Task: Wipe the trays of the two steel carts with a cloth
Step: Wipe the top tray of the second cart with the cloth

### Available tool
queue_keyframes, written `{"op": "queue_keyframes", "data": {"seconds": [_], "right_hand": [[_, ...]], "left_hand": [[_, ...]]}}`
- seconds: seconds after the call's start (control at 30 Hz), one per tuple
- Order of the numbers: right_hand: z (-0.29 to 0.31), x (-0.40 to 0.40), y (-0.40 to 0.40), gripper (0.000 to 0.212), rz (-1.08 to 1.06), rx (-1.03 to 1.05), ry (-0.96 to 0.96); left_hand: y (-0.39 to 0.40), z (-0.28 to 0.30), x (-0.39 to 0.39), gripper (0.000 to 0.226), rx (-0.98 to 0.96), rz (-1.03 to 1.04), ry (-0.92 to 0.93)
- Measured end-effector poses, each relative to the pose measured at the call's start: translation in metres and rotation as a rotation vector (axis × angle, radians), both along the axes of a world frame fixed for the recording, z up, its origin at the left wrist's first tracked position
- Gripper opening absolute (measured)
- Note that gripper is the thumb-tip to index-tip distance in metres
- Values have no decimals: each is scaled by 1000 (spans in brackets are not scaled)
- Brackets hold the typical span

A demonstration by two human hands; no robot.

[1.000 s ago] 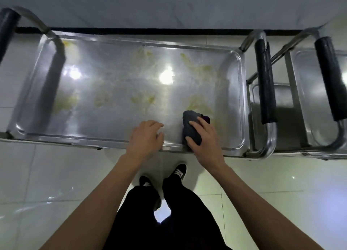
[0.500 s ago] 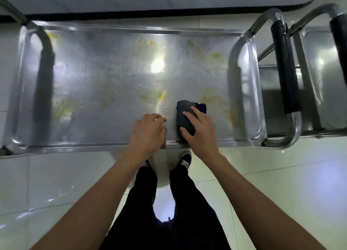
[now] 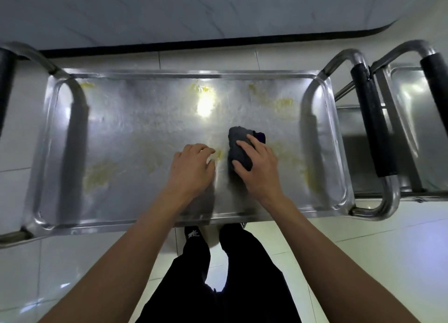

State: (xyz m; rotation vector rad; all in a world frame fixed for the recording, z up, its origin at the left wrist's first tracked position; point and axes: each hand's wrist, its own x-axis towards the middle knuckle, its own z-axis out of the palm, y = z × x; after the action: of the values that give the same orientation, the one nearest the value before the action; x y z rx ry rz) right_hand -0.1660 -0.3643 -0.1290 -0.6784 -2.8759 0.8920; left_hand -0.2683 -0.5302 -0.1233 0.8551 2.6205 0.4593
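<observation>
The steel tray [image 3: 135,128] of the near cart fills the middle of the head view, smeared with yellow stains. My right hand [image 3: 257,167] grips a bunched dark grey cloth [image 3: 238,145] and presses it on the tray right of centre. My left hand [image 3: 191,168] rests on the tray just left of the cloth, fingers loosely curled, holding nothing. The second cart's tray [image 3: 412,109] shows at the right edge, partly cut off.
Black-padded handles [image 3: 373,124] of both carts stand between the two trays at the right; another padded handle [image 3: 4,80] is at the far left. A white wall with a dark baseboard [image 3: 218,44] runs behind. My legs and shoes stand on pale floor tiles [image 3: 363,238].
Both hands have moved from the tray's near rim farther in toward its middle, the right hand carrying the cloth along. The view has shifted closer over the tray.
</observation>
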Motion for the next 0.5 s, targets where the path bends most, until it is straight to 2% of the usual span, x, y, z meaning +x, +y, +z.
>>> {"op": "queue_keyframes", "data": {"seconds": [0.5], "right_hand": [[-13, -125, 65, 51, 59, -81, 35]], "left_hand": [[64, 6, -108, 41, -83, 109, 24]]}}
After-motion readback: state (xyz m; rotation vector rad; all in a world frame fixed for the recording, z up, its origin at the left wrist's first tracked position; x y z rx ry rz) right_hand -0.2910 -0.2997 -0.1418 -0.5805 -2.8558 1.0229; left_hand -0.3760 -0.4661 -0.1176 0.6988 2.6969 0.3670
